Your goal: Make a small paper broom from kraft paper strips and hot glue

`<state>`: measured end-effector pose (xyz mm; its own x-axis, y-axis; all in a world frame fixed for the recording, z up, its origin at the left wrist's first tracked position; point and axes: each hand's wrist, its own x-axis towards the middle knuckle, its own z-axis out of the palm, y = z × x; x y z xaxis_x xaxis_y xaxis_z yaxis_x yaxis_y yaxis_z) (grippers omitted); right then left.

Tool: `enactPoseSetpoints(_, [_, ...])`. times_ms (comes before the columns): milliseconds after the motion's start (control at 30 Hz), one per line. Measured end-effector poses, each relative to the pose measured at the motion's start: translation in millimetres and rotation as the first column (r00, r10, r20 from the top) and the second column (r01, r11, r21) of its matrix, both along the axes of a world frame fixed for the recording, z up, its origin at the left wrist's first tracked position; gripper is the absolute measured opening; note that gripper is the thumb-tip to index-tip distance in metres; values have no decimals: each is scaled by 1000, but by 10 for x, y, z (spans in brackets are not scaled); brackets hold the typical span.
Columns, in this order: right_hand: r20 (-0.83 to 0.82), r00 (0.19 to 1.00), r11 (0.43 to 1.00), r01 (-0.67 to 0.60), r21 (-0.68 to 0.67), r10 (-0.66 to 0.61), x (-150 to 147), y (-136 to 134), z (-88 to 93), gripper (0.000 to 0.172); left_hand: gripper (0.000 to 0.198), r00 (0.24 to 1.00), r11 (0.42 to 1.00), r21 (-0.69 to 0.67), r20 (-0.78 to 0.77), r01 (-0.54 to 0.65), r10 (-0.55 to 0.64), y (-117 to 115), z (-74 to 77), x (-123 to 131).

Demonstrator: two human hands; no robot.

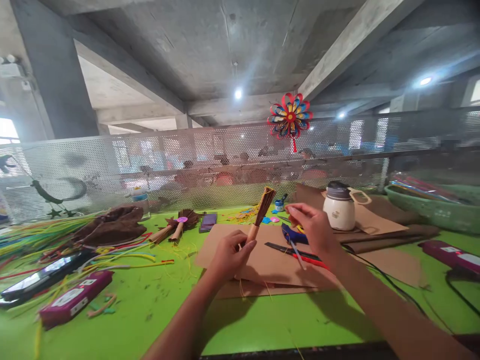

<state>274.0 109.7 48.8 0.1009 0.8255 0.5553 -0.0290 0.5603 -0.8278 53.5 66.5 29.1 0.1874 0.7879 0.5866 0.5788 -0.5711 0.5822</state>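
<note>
My left hand [234, 255] is wrapped round the tan handle of a small brown brush-like bundle [265, 206], held upright and leaning right, with thin yellow strands at its top. Off to the right, my right hand [313, 225] is raised with thumb and fingers pinched together; whatever is between them is too small to make out. Beneath both hands lie brown paper sheets [262, 265]. A blue glue gun [290, 234] and a dark-bladed cutter with a red handle [296, 254] rest on the sheets near my right hand.
On the green table [150, 320] are a cream jug [338, 207], a green basket [446, 205], purple power strips, a phone [41, 277], coloured cords, and brown fan-like pieces [183, 222]. A perforated screen [210, 170] stands behind, with a paper flower [290, 117] hanging there.
</note>
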Motion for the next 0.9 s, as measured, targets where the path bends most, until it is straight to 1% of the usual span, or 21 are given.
enactPoseSetpoints(100, [-25, 996, 996, -80, 44, 81, 7, 9, 129, 36, 28, 999, 999, 30, -34, 18, -17, 5, -18, 2])
enactPoseSetpoints(200, [2, 978, 978, -208, 12, 208, -85, 10, 178, 40, 27, 998, 998, 41, -53, 39, -37, 6, -27, -3])
enactPoseSetpoints(267, [-9, 973, 973, -231, 2, 231, -140, 10, 197, 40, 26, 997, 997, 57, -74, 43, -39, 8, -38, -2])
enactPoseSetpoints(333, [-56, 969, 970, -237, 48, 239, -147, 11, 223, 38, 26, 994, 996, 72, -100, 46, -39, 12, -54, 4])
enactPoseSetpoints(367, [-79, 958, 960, -270, 70, 276, -128, 13, 239, 38, 27, 993, 996, 77, -114, 48, -39, 16, -62, 7])
enactPoseSetpoints(433, [-82, 908, 912, -407, 59, 411, -52, 20, 270, 43, 27, 990, 996, 81, -138, 49, -37, 27, -80, 9])
enactPoseSetpoints(467, [-51, 870, 872, -490, 14, 490, -2, 29, 282, 47, 26, 989, 995, 84, -145, 51, -38, 34, -88, 8])
enactPoseSetpoints(500, [1, 828, 827, -559, -56, 560, 51, 42, 292, 50, 26, 988, 995, 87, -149, 55, -41, 41, -94, 4])
enactPoseSetpoints(533, [64, 793, 792, -595, -136, 607, 104, 62, 298, 50, 26, 988, 994, 91, -150, 60, -46, 48, -100, -3])
enactPoseSetpoints(567, [130, 773, 779, -592, -207, 621, 155, 89, 305, 47, 26, 987, 993, 94, -149, 69, -54, 55, -103, -11])
enactPoseSetpoints(600, [188, 774, 791, -557, -253, 605, 205, 122, 315, 39, 26, 987, 992, 94, -149, 81, -66, 60, -105, -20])
enactPoseSetpoints(633, [226, 796, 821, -504, -267, 562, 252, 159, 330, 31, 26, 986, 991, 94, -150, 93, -78, 64, -105, -29])
enactPoseSetpoints(700, [244, 873, 902, -377, -209, 422, 340, 232, 389, 21, 26, 982, 988, 90, -155, 122, -107, 67, -105, -43])
enactPoseSetpoints(733, [232, 910, 936, -315, -156, 345, 382, 260, 434, 21, 27, 979, 987, 88, -163, 135, -119, 68, -105, -46])
enactPoseSetpoints(800, [224, 952, 978, -209, -23, 209, 453, 279, 544, 21, 27, 973, 985, 85, -187, 153, -135, 67, -107, -47])
enactPoseSetpoints(833, [235, 961, 985, -163, 52, 146, 480, 264, 602, 20, 27, 970, 984, 83, -201, 157, -138, 66, -109, -46])
enactPoseSetpoints(900, [267, 963, 975, -86, 203, 29, 510, 174, 702, 17, 27, 965, 985, 81, -227, 152, -130, 64, -113, -41])
